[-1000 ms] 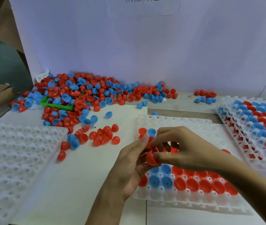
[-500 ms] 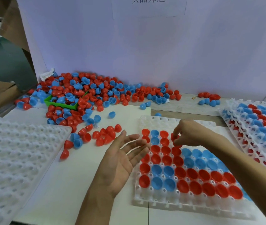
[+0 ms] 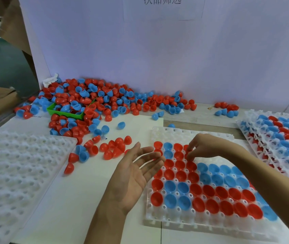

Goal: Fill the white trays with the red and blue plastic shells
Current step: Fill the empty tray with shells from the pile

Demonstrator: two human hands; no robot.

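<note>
A white tray (image 3: 172, 133) lies in front of me, its near rows filled with red and blue shells. My right hand (image 3: 203, 146) hovers over the tray's upper rows, fingertips curled down onto a red shell (image 3: 189, 153) there. My left hand (image 3: 134, 173) is held palm-up beside the tray's left edge, fingers spread and holding nothing. Loose red shells (image 3: 115, 148) lie on the white board just left of the tray. A big heap of red and blue shells (image 3: 94, 101) sits at the back left.
An unfilled white tray (image 3: 16, 173) lies at the left. Filled trays (image 3: 277, 134) are stacked at the right. A green bin (image 3: 64, 112) is half buried in the heap. A white wall closes off the back; a small cluster of shells (image 3: 226, 110) lies back right.
A second ago both hands were together over the tray working red shells. They have parted: my left hand opened palm-up, my right hand moved up to the tray's far rows.
</note>
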